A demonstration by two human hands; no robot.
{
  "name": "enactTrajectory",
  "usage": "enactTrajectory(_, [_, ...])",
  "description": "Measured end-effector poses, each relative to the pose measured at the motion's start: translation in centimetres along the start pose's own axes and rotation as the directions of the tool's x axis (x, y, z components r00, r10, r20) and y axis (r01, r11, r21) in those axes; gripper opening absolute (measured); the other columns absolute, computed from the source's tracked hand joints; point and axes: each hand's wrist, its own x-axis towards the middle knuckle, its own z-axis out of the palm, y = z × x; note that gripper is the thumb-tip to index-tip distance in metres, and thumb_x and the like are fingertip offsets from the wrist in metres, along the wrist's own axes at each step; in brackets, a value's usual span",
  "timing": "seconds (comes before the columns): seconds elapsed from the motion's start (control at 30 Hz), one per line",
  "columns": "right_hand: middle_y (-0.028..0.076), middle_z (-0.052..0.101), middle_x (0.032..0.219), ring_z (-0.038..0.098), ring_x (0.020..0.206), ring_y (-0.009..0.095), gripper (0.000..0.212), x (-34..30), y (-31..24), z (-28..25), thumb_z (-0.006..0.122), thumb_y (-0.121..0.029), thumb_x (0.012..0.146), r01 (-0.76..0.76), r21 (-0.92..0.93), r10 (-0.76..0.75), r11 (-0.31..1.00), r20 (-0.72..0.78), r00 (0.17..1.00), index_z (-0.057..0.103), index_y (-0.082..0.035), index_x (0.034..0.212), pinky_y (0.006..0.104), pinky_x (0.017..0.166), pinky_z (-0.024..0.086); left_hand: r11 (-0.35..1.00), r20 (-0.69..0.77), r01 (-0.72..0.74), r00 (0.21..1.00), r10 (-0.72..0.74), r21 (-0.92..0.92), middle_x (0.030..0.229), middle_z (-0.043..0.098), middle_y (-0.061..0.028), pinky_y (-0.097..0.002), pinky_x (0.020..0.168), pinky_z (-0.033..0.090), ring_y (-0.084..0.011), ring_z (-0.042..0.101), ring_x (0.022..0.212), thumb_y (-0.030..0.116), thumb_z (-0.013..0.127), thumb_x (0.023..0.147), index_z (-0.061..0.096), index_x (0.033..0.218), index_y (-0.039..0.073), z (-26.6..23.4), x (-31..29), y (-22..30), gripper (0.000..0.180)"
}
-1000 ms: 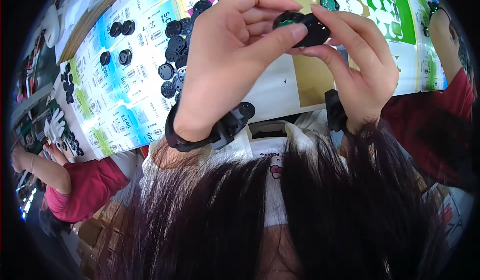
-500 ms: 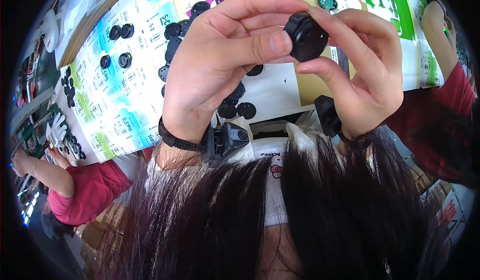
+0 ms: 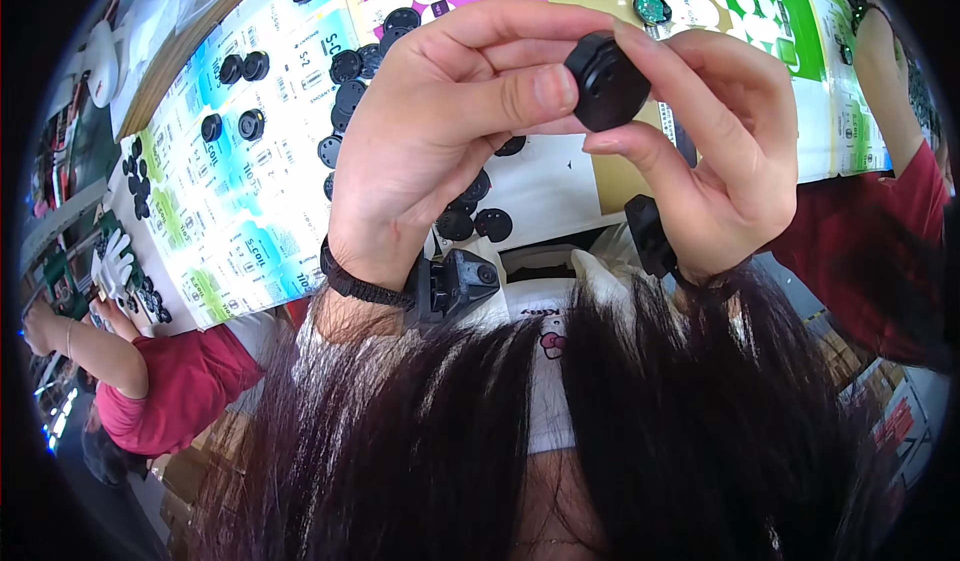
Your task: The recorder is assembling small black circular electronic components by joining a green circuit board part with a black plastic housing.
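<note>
A round black plastic casing (image 3: 614, 91) with small holes in its side is held up in front of me, above the table. My left hand (image 3: 455, 91) pinches its left edge between thumb and fingers. At its right side, my right hand (image 3: 720, 131) curls round it, with the fingertips at the upper edge and the thumb at the lower edge. Behind my left hand several similar black casings (image 3: 347, 101) lie in a loose row. A few more black casings (image 3: 492, 225) are below my left palm. Each wrist wears a strap with a small black device (image 3: 465, 278).
Several black casings (image 3: 250, 124) are spread over the printed sheets at left, beside a wooden edge (image 3: 185, 51). A green circuit board (image 3: 652, 8) lies beyond my right hand. People in red work at the left (image 3: 180, 381) and right (image 3: 850, 241).
The black casing has turned in my fingers, so its side holes now face me more. Both hands have shifted slightly left and down with it.
</note>
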Motion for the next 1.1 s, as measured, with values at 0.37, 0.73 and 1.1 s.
enactTrajectory(0.37, [0.008,0.051,0.093,0.054,0.080,0.017,0.046,-0.2,0.1,0.6,0.074,-0.002,0.056,-0.004,0.037,0.008,0.999,-0.097,0.995,0.063,-0.001,0.100,0.0252,0.066,0.045,0.998,-0.070,-0.042,0.996,0.046,0.048,0.104,0.057,-0.0124,-0.0262,0.075,0.047,-0.0178,0.057,0.092,0.018,0.058,0.082,0.046,0.115,-0.003,0.4,-0.4,0.1,0.041])
enactTrajectory(0.73, [0.015,0.052,0.111,0.055,0.096,0.019,0.037,-1.5,1.0,3.0,0.061,0.007,0.072,-0.256,0.849,0.412,0.463,0.050,0.910,0.053,0.006,0.108,0.0267,0.082,0.044,0.766,-0.226,-0.226,0.872,0.434,0.602,0.092,0.060,-0.0135,-0.0233,0.074,0.047,-0.0158,0.058,0.084,-0.006,0.049,0.081,0.052,0.099,-0.009,3.2,-0.6,-0.3,0.018])
enactTrajectory(1.1, [0.008,0.056,0.098,0.060,0.083,0.020,0.035,-1.2,2.8,5.1,0.063,-0.007,0.073,-0.320,0.311,0.219,0.895,0.320,0.922,0.054,-0.007,0.106,0.0272,0.072,0.048,0.560,-0.391,0.188,0.881,0.267,0.807,0.093,0.059,-0.0089,-0.0235,0.073,0.047,-0.0136,0.058,0.082,0.000,0.043,0.085,0.052,0.108,0.001,-3.7,-1.4,2.3,0.025])
